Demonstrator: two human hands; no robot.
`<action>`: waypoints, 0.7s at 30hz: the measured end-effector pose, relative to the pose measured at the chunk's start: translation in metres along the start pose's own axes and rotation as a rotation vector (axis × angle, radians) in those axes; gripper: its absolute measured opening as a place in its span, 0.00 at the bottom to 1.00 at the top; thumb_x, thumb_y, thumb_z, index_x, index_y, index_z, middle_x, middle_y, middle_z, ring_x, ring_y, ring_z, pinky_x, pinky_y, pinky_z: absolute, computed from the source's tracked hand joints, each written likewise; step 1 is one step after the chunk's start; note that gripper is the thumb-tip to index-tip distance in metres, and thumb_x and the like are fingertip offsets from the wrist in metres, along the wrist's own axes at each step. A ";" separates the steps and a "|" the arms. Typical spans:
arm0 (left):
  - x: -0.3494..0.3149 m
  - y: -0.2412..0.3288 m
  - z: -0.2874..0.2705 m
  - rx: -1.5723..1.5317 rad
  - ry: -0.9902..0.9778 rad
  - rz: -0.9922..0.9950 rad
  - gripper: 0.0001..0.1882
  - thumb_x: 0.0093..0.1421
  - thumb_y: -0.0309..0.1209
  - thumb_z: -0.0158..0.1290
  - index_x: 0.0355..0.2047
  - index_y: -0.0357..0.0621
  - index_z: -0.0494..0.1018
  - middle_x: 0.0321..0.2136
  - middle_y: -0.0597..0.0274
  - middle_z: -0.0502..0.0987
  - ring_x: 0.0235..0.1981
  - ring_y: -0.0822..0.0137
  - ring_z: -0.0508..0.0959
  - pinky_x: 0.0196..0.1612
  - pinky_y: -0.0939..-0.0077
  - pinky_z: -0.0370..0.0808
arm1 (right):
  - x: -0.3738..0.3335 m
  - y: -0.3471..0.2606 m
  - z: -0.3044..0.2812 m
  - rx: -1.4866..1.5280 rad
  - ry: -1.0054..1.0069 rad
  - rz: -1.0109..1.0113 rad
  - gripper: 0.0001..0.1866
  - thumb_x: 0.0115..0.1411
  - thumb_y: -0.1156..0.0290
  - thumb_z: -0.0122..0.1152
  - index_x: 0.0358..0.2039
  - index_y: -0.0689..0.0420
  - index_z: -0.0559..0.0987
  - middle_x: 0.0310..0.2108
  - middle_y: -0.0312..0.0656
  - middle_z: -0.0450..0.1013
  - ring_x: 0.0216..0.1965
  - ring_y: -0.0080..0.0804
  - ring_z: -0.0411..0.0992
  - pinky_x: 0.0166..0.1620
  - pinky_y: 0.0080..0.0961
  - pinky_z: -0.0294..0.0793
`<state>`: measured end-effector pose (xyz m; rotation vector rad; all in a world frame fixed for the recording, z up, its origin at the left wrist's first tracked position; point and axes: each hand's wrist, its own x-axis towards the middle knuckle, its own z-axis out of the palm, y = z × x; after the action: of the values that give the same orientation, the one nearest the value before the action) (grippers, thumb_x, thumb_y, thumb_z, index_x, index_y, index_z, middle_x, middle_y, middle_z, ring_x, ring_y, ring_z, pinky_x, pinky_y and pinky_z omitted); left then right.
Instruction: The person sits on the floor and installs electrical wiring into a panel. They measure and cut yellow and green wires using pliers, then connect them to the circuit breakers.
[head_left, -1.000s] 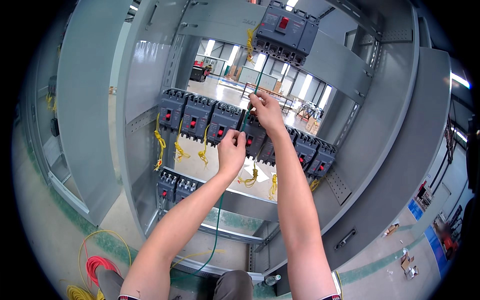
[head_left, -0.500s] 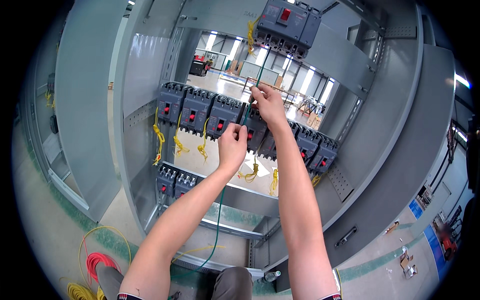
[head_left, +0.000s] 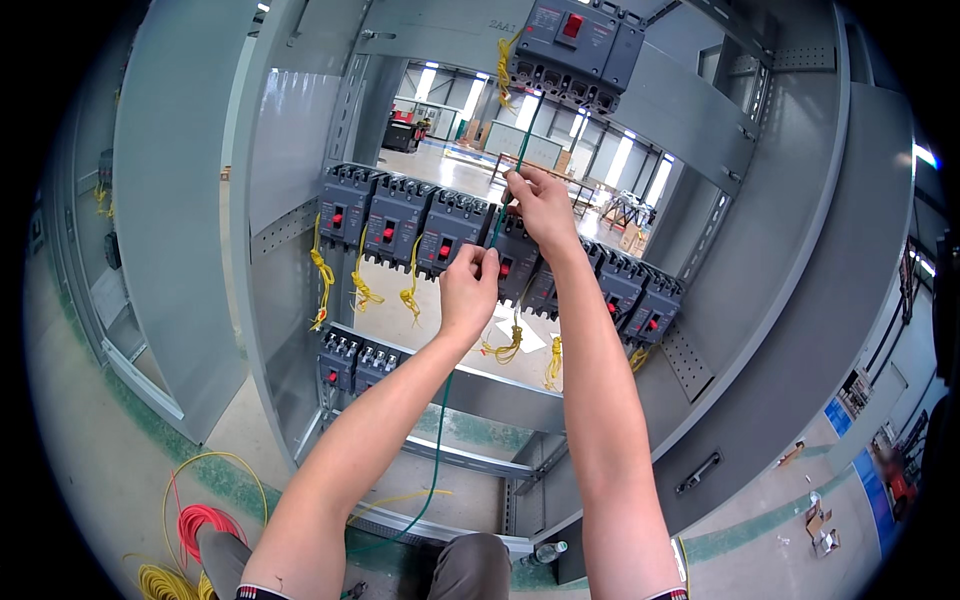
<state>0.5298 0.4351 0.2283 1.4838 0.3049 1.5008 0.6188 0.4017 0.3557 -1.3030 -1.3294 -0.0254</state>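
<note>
A green wire (head_left: 438,440) rises from the floor of a grey metal cabinet and runs up through both hands to the underside of a large circuit breaker (head_left: 568,50). My left hand (head_left: 468,290) pinches it low, in front of the middle of a row of smaller breakers (head_left: 395,220). Higher and to the right, my right hand (head_left: 542,210) grips the same wire between thumb and fingers, above the row. Between the hands the wire is drawn nearly straight. Whether my right hand holds anything else is hidden.
Yellow wire bundles (head_left: 364,290) hang from the breakers. Two small breakers (head_left: 338,362) sit on a lower rail at left. Red (head_left: 207,528) and yellow wire coils (head_left: 165,583) lie on the floor at lower left. A plastic bottle (head_left: 546,552) is near my knee; a cabinet door (head_left: 780,330) stands at right.
The whole view has shifted very slightly. Both hands keep their hold on the green wire in nearly the same place.
</note>
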 end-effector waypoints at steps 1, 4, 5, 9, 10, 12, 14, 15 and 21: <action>0.001 0.000 -0.001 0.001 -0.004 -0.001 0.13 0.66 0.34 0.51 0.30 0.36 0.71 0.15 0.67 0.71 0.16 0.80 0.67 0.20 0.79 0.64 | 0.000 0.000 0.000 -0.002 0.001 0.001 0.16 0.65 0.63 0.56 0.43 0.64 0.78 0.26 0.37 0.76 0.27 0.22 0.71 0.33 0.22 0.72; 0.000 0.002 0.000 -0.002 -0.015 -0.010 0.12 0.66 0.34 0.51 0.30 0.36 0.71 0.15 0.67 0.71 0.16 0.79 0.68 0.20 0.79 0.64 | -0.001 0.000 -0.001 -0.006 0.010 0.005 0.16 0.65 0.63 0.56 0.43 0.64 0.78 0.26 0.37 0.76 0.27 0.22 0.71 0.33 0.22 0.72; 0.000 0.002 0.000 -0.004 -0.018 -0.014 0.12 0.66 0.34 0.51 0.30 0.36 0.71 0.15 0.67 0.71 0.16 0.79 0.68 0.20 0.79 0.64 | 0.000 0.001 -0.001 -0.007 0.013 0.007 0.16 0.65 0.63 0.56 0.43 0.64 0.78 0.26 0.37 0.76 0.27 0.22 0.72 0.33 0.22 0.72; 0.000 0.000 0.001 -0.007 -0.003 -0.007 0.12 0.66 0.33 0.51 0.30 0.36 0.71 0.15 0.67 0.71 0.16 0.79 0.67 0.20 0.79 0.65 | 0.001 0.001 -0.001 -0.002 0.007 0.009 0.16 0.65 0.63 0.56 0.43 0.64 0.78 0.26 0.37 0.76 0.27 0.22 0.71 0.32 0.22 0.72; 0.000 -0.001 0.001 -0.006 0.007 0.002 0.12 0.66 0.33 0.52 0.30 0.36 0.71 0.15 0.67 0.71 0.16 0.79 0.67 0.20 0.79 0.65 | 0.000 0.000 0.000 -0.005 0.009 0.011 0.16 0.65 0.62 0.56 0.42 0.64 0.78 0.26 0.37 0.76 0.27 0.21 0.71 0.32 0.22 0.72; 0.001 0.002 -0.001 0.010 0.013 0.007 0.13 0.65 0.34 0.52 0.30 0.36 0.71 0.15 0.66 0.71 0.16 0.79 0.67 0.20 0.78 0.64 | -0.001 -0.002 0.002 -0.010 0.018 0.008 0.16 0.65 0.63 0.56 0.42 0.64 0.78 0.26 0.37 0.76 0.27 0.21 0.71 0.32 0.22 0.73; -0.002 0.007 -0.004 0.035 0.004 -0.007 0.13 0.65 0.34 0.52 0.29 0.35 0.71 0.15 0.66 0.71 0.16 0.79 0.66 0.21 0.77 0.64 | -0.002 -0.002 0.002 -0.015 0.031 0.003 0.16 0.65 0.63 0.56 0.43 0.65 0.78 0.26 0.37 0.76 0.27 0.21 0.71 0.32 0.22 0.73; -0.003 0.009 -0.004 0.028 0.003 -0.004 0.13 0.65 0.34 0.52 0.30 0.35 0.71 0.15 0.65 0.71 0.16 0.79 0.66 0.21 0.77 0.64 | -0.002 -0.002 0.001 -0.004 0.027 0.004 0.16 0.65 0.63 0.56 0.43 0.64 0.78 0.26 0.36 0.75 0.27 0.21 0.71 0.32 0.22 0.73; -0.004 0.012 -0.003 0.032 0.016 0.006 0.13 0.65 0.34 0.52 0.31 0.34 0.71 0.15 0.64 0.71 0.17 0.77 0.66 0.22 0.75 0.65 | 0.000 -0.001 0.000 0.013 0.029 -0.001 0.15 0.66 0.63 0.55 0.42 0.64 0.80 0.26 0.34 0.74 0.27 0.20 0.71 0.30 0.21 0.72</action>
<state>0.5212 0.4277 0.2343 1.4997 0.3357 1.5194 0.6175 0.4013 0.3564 -1.2865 -1.3039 -0.0366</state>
